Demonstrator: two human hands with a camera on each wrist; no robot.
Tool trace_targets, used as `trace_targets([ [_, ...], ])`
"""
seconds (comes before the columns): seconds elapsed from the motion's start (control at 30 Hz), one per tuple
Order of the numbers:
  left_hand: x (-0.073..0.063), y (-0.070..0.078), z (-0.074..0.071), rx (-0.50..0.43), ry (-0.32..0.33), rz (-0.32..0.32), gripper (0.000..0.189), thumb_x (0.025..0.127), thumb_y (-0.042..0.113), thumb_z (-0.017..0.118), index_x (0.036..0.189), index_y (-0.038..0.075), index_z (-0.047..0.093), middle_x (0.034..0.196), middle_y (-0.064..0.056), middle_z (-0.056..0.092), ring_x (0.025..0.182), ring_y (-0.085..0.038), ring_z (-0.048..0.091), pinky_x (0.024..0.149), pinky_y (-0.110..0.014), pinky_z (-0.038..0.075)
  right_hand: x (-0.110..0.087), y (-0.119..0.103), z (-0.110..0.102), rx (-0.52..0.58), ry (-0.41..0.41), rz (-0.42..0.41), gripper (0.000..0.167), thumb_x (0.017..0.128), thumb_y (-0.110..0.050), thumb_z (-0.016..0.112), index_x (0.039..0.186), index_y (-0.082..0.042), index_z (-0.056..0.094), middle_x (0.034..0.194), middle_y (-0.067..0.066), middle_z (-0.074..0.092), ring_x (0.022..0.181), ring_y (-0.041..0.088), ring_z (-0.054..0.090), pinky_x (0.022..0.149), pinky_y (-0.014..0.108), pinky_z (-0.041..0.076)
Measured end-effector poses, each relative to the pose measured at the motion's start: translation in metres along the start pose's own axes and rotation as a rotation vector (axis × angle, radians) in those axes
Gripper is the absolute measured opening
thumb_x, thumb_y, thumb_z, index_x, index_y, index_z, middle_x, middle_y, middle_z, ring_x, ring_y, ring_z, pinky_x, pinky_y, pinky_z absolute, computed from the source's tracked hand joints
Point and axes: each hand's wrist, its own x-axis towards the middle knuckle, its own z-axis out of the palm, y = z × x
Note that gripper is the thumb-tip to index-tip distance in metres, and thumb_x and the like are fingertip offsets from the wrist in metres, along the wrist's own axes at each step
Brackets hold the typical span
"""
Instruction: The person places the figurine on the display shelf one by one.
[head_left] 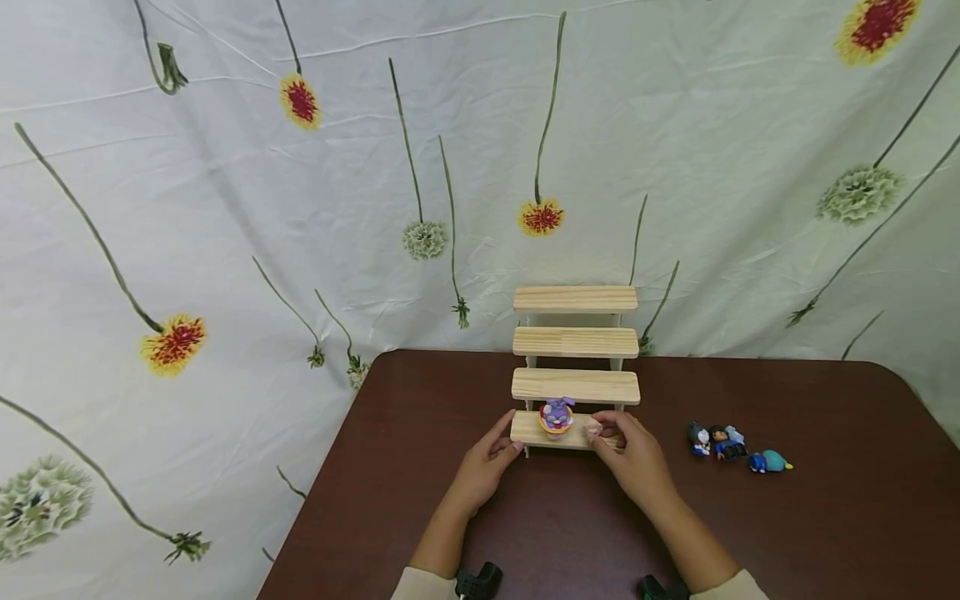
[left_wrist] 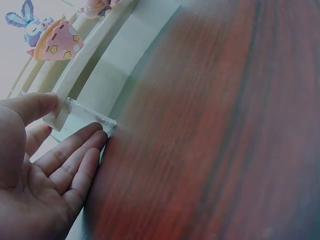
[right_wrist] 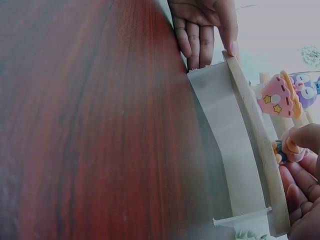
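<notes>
A stepped wooden display shelf (head_left: 576, 385) with pale slats stands on the table. At the left end of its lowest slat, my left hand (head_left: 482, 471) holds the board between thumb and index finger; the other fingers extend loosely below (left_wrist: 75, 165). My right hand (head_left: 636, 458) pinches a small figurine (right_wrist: 287, 148) with orange and dark blue parts, right at the lowest slat; fingers hide much of it. Between the hands, a purple rabbit figurine (head_left: 557, 414) in a pink, star-patterned cup-like base (right_wrist: 276, 99) stands upright on that slat.
To the right on the dark wood table (head_left: 840, 525) lie several small figurines: a dark-and-white one (head_left: 699, 439), a dark-haired one in blue (head_left: 727, 443) and a blue-and-teal one (head_left: 770, 462). A flower-printed cloth (head_left: 360, 167) hangs behind the table.
</notes>
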Motion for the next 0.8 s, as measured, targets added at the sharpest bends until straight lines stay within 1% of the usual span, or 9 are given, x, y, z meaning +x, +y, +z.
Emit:
trace_targets([
  [0.4, 0.0, 0.0002, 0.0, 0.01, 0.002, -0.001, 0.062, 0.099, 0.044, 0.064, 0.155, 0.037, 0.04, 0.117, -0.005, 0.074, 0.115, -0.017, 0.066, 0.101, -0.044, 0.048, 0.0006, 0.0009, -0.0008, -0.017, -0.008, 0.001, 0.032, 0.091, -0.02, 0.078, 0.119, -0.009, 0.068, 0.104, 0.003, 0.069, 0.097, 0.017, 0.068, 0.08, 0.026, 0.052],
  [0.67, -0.0002, 0.0005, 0.0001, 0.003, 0.004, 0.001, 0.061, 0.099, 0.044, 0.064, 0.154, 0.039, 0.041, 0.118, -0.005, 0.074, 0.114, -0.016, 0.066, 0.102, -0.045, 0.048, 0.0003, -0.0003, -0.0015, -0.006, -0.016, 0.008, 0.033, 0.092, -0.022, 0.077, 0.121, -0.009, 0.068, 0.108, 0.002, 0.069, 0.099, 0.018, 0.067, 0.083, 0.029, 0.053],
  [0.8, -0.0002, 0.0, 0.0, 0.002, 0.003, 0.004, 0.062, 0.099, 0.044, 0.064, 0.155, 0.037, 0.04, 0.119, -0.006, 0.074, 0.115, -0.017, 0.067, 0.103, -0.047, 0.048, -0.0002, -0.0001, -0.0015, -0.006, -0.016, 0.01, 0.034, 0.092, -0.023, 0.076, 0.122, -0.008, 0.067, 0.109, 0.003, 0.069, 0.099, 0.018, 0.067, 0.083, 0.028, 0.053],
])
